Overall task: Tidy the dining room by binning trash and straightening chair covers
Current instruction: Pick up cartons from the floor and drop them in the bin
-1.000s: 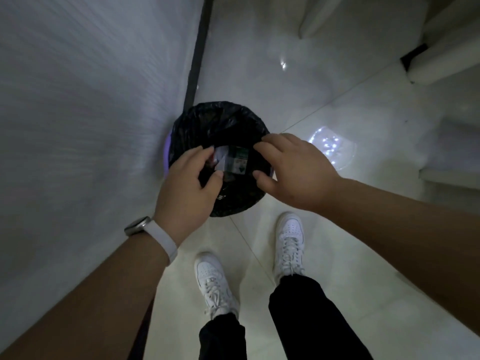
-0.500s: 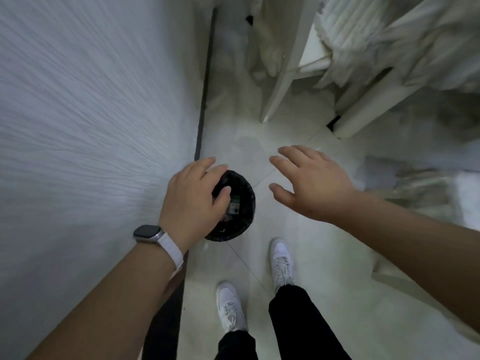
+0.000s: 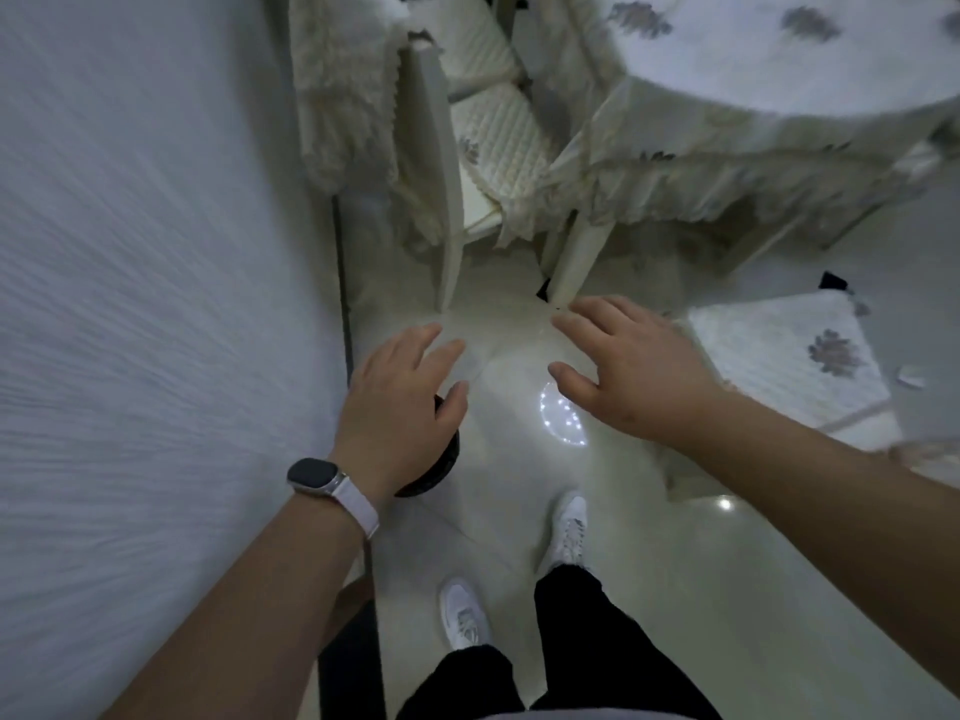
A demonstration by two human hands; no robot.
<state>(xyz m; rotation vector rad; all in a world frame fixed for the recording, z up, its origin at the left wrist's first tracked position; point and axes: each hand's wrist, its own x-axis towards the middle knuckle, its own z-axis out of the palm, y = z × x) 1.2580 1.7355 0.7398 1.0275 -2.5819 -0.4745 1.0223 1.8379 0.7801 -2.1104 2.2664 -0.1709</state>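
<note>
From the head view, my left hand (image 3: 400,407) hangs over the black bin (image 3: 449,454), which stands on the floor (image 3: 675,563) against the wall (image 3: 130,304). The hand covers most of the bin, so I cannot tell what is inside. Its fingers are spread and relaxed and hold nothing. My right hand (image 3: 623,366) is just as loose and empty, out over bare floor well to the right of the bin. With nothing in either hand, I judge the binning to be between loads or finished. A small pale scrap (image 3: 911,379) lies on the floor at the far right, but it is too blurred to call trash. The chair work looks undone. Ahead, a fluffy chair cover (image 3: 337,96) hangs bunched down one chair back, beside a quilted seat pad (image 3: 498,132) tucked under the draped counter (image 3: 753,59). To my right, a flowered seat cover (image 3: 779,366) appears to sit askew on its chair. I would put the task around midway, with the straightening next.
</note>
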